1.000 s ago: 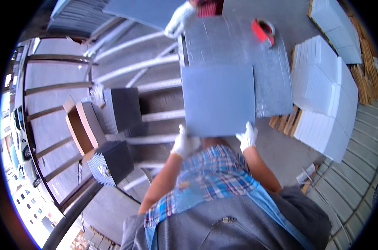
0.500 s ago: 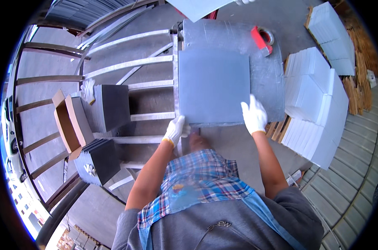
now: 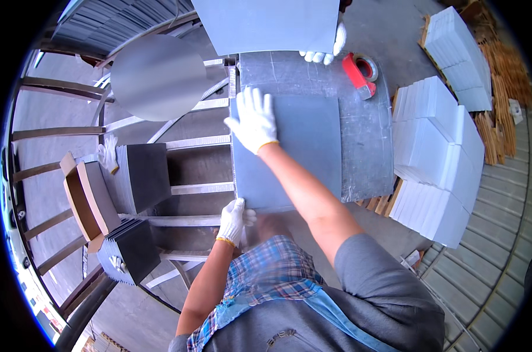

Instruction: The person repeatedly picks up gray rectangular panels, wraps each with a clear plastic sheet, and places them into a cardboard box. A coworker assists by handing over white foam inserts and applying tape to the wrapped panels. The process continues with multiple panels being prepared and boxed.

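Note:
A square grey tile (image 3: 304,146) lies flat on the grey work table (image 3: 365,152). My left hand (image 3: 233,220), in a white glove, grips the tile's near left corner. My right hand (image 3: 253,119), also gloved, lies flat with fingers spread on the tile's far left part. Across the table, another person's gloved hand (image 3: 324,51) holds a second grey tile (image 3: 266,23) by its lower edge.
A red tape dispenser (image 3: 359,71) lies on the table's far right. Stacks of white boards (image 3: 436,158) stand to the right. To the left, a metal roller rack (image 3: 178,141) carries dark tile stacks (image 3: 140,176), an open cardboard box (image 3: 81,199) and a round grey disc (image 3: 157,76).
The tile has come down flat onto the table. My right hand moved from its near right edge across to the far left. My left hand stays at the near left corner.

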Demonstrator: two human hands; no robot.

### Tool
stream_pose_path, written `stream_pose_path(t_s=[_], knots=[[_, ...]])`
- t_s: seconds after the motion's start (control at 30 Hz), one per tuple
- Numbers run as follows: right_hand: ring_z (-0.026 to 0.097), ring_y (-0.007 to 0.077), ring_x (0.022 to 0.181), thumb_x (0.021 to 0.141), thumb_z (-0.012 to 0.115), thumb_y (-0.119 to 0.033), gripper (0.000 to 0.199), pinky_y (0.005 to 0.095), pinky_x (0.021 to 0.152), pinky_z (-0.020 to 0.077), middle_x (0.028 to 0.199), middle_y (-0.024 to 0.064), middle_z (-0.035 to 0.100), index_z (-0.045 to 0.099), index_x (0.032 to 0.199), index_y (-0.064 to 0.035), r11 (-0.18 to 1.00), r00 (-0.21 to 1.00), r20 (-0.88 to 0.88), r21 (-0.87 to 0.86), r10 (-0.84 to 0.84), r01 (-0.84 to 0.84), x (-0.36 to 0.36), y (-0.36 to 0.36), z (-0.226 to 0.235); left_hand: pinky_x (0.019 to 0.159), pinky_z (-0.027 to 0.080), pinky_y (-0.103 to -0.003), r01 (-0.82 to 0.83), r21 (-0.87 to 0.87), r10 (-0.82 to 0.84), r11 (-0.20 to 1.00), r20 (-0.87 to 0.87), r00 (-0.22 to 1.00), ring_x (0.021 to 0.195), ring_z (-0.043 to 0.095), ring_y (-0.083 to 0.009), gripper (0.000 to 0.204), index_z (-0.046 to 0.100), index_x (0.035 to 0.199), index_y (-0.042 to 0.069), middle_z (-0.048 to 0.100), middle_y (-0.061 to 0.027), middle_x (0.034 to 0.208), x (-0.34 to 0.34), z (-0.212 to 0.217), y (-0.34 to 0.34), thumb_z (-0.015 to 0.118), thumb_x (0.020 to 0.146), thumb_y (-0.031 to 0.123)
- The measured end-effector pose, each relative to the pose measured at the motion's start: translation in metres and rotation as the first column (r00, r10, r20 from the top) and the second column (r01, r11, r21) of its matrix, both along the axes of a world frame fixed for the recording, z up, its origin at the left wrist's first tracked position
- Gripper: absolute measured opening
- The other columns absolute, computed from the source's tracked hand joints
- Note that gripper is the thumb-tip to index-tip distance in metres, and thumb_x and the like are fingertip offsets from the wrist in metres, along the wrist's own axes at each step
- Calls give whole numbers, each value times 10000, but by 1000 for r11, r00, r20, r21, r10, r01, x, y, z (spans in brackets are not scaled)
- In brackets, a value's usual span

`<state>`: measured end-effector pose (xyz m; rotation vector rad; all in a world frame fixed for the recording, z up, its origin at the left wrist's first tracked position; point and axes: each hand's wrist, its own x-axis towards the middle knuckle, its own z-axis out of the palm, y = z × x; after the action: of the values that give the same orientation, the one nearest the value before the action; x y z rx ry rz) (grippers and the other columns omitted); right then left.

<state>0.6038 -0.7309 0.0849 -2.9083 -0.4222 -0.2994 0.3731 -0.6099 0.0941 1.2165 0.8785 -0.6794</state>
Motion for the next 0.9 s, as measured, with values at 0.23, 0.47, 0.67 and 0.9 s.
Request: stream_pose_path(t_s=[0.23,0.47,0.67,0.9], knots=[[357,336,1448,932,579,-469,677,528,1208,217,1529,173,446,508,1433,-19,897,886,-173,192,429,-397,-133,11,15,624,543,-371,-376,-216,357,901,-121,926,716,656,-274,893,537,1227,-87,661,-180,817,-10,-13,4,246,989,722],[428,335,1340,926,535,-470,633,555,1136,284,1442,187,486,509,1395,-46,911,980,-196,-409,-24,-59,-135,-117,44,527,531,-349,-307,-185,289,933,-118,950,579,626,-230,928,602,1214,-28,666,-118,753,-8,-9,7,251,950,790],[276,375,1491,1034,333,-557,737,573,1194,185,1607,209,315,342,1544,-25,911,943,-38,-271,-332,310,-30,-142,-34,524,538,-326,-150,-39,146,988,-80,986,560,641,-213,791,627,1095,-5,684,-128,733,-14,2,24,271,1005,695],[302,346,1479,1042,361,-525,676,544,1210,173,1598,173,346,395,1528,-55,970,994,-106,-244,-34,7,-44,49,7,591,502,-313,-72,283,30,956,151,988,654,621,-174,582,661,1000,6,663,-91,768,-87,26,165,547,979,577]])
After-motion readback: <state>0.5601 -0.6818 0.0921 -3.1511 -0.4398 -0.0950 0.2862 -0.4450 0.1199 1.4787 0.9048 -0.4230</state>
